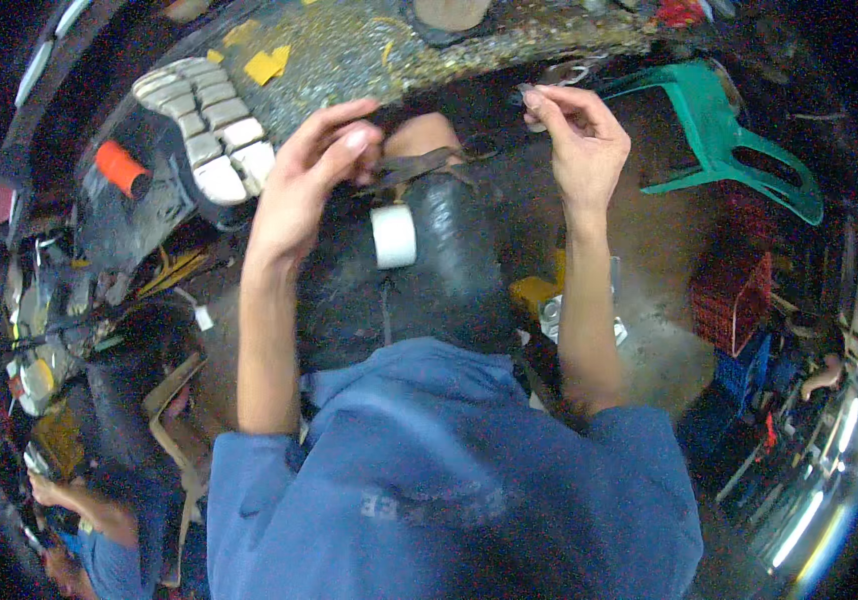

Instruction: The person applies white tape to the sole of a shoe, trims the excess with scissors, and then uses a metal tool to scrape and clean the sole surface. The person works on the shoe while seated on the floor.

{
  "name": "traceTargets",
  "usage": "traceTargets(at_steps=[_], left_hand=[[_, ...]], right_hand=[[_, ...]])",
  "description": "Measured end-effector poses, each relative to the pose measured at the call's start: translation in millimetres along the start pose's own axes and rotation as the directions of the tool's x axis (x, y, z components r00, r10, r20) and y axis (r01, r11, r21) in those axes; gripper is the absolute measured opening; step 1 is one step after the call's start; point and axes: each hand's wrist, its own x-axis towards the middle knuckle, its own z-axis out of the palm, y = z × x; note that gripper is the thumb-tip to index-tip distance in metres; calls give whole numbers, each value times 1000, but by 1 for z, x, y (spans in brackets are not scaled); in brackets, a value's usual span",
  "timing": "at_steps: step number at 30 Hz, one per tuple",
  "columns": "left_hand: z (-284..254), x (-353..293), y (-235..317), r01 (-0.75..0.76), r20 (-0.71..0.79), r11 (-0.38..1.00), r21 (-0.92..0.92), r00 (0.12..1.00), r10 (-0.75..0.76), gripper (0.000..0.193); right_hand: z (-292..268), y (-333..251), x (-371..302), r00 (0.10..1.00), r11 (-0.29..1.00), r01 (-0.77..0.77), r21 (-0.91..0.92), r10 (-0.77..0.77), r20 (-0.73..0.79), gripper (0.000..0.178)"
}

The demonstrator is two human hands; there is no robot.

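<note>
My left hand (324,165) is raised over my lap with its fingers curled and its thumb a little apart from the index finger. Close beside those fingers a thin brown, strap-like piece (419,165) lies across my knee; whether they grip it is hidden. Farther right, my right hand (584,135) is closed in a pinch, thumb against fingers. A small greyish bit (532,112) shows at its fingertips, too small to name. On my dark-covered lap, between the forearms, rests a white spool (394,238), apparently of thread or tape.
A pale shoe sole (204,125) and an orange cylinder (121,168) lie at the left. Yellow scraps (267,66) dot the worn surface ahead. A green plastic chair (719,130) stands far right, with a red crate (734,300) nearer. Another person's arm (89,505) shows lower left.
</note>
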Motion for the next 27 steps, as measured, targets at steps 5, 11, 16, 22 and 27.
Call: traceTargets(at_steps=[5, 11, 16, 22, 27], left_hand=[[42, -18, 10, -184, -56, 968, 173, 979, 196, 38], [64, -3, 0, -65, -141, 997, 35, 988, 69, 15], [75, -2, -9, -84, -247, 995, -48, 967, 70, 23], [67, -2, -19, -156, -144, 987, 27, 977, 158, 27], [35, 14, -39, -253, 189, 170, 952, 928, 322, 25]], right_hand=[[4, -34, -5, 994, 968, 72, -241, -51, 93, 12], [31, -68, -33, 875, 864, 428, -264, -324, 359, 18], [34, -68, -33, 899, 917, 338, -213, -247, 361, 19], [-3, -35, 20, 988, 976, 36, -213, -3, 156, 8], [-38, 3, 148, 976, 863, 198, -464, -218, 10, 15]])
